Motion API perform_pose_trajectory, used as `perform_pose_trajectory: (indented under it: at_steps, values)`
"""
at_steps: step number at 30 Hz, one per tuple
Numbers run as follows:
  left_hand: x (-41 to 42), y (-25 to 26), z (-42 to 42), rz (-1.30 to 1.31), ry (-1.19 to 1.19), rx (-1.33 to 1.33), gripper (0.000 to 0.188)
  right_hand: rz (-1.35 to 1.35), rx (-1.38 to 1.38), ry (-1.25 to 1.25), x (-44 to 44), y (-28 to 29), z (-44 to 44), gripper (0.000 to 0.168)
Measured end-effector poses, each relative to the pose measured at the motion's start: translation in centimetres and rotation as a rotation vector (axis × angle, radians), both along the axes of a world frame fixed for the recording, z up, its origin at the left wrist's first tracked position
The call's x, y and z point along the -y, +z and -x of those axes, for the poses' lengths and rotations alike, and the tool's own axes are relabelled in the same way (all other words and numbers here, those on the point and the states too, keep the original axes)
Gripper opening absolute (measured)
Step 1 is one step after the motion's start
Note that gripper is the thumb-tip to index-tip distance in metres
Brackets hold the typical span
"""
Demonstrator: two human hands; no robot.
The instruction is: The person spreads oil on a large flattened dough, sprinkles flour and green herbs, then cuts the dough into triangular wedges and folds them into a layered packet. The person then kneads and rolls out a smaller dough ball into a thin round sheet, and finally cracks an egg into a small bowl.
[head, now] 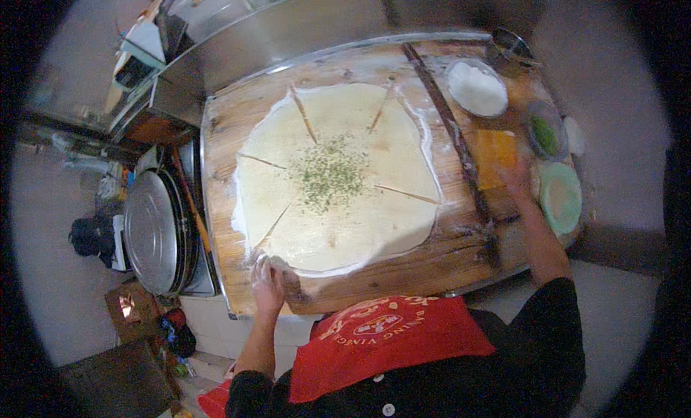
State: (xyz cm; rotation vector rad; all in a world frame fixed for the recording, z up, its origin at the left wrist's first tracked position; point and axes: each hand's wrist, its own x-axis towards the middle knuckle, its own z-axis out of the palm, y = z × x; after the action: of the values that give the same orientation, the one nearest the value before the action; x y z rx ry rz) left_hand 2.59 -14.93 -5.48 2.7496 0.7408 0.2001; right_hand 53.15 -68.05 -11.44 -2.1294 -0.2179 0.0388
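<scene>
A broad, thin sheet of rolled dough (280, 202) lies on the floured wooden work board (388, 283). Chopped green herbs (329, 172) are scattered over its middle, and several slits run inward from its rim. At the lower left edge of the sheet, my left hand (268, 286) touches the dough with its fingers bent; whether it pinches the edge is unclear. My right hand (516, 175) is blurred at the right side of the board, by an orange square thing (492, 156). I cannot tell whether it grips this.
A long dark rolling pin (445, 118) lies right of the dough. Beyond it are a bowl of white powder (478, 89), a bowl with chopped greens (544, 134) and a pale green bowl (560, 197). Round metal pans (154, 232) stand left of the board.
</scene>
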Motion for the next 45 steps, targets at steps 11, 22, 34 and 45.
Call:
perform_pose_trajectory:
  at_steps: [11, 22, 34, 45]
  values:
    - [-9.7, -3.5, -5.9, 0.334, 0.665, -0.055, 0.046, 0.478, 0.349, 0.102, -16.3, 5.8, 1.1, 0.031]
    - [-8.6, -2.0, -8.3, 0.571, 0.549, 0.244, 0.027, 0.398, 0.557, 1.279, -62.1, 5.7, 17.1, 0.03]
    - [-5.3, 2.8, -13.1, 0.666, 0.238, 0.417, 0.01, 0.726, 0.561, 1.379, -63.6, 12.6, 11.2, 0.019]
    - [5.1, 2.5, -21.3, 0.619, -0.547, -0.251, 0.044, 0.674, 0.526, 1.091, -37.6, 5.6, -1.8, 0.023]
